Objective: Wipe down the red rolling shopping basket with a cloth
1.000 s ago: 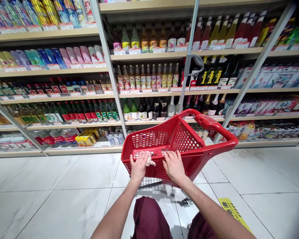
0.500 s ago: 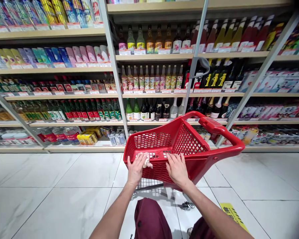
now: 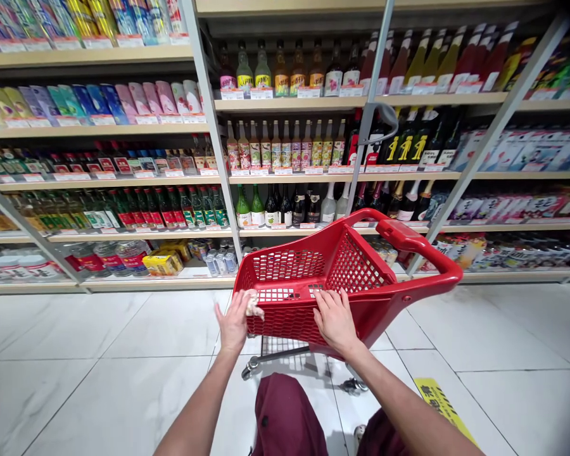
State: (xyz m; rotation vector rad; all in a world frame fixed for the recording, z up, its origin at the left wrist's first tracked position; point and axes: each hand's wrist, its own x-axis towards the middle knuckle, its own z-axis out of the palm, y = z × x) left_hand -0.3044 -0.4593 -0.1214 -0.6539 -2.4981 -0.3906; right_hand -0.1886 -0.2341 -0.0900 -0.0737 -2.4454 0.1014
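Note:
A red plastic shopping cart with mesh walls stands side-on before me, its handle to the right. Its basket holds nothing that I can see. At the near rim's left end, my left hand presses a crumpled whitish cloth with faint coloured marks against the rim, its thumb apart on the left. My right hand grips the same rim further right, fingers over the top edge and palm on the outer wall.
Behind the cart, shelves carry rows of bottles, cans and yellow boxes. A grey metal post with a hook stands in front of them. White tiles cover the floor, with a yellow floor sign at lower right. My knee is close to the cart.
My left hand has slid left along the near rim with the cloth, to the cart's front corner. My right hand keeps its place on the rim. The view has shifted slightly.

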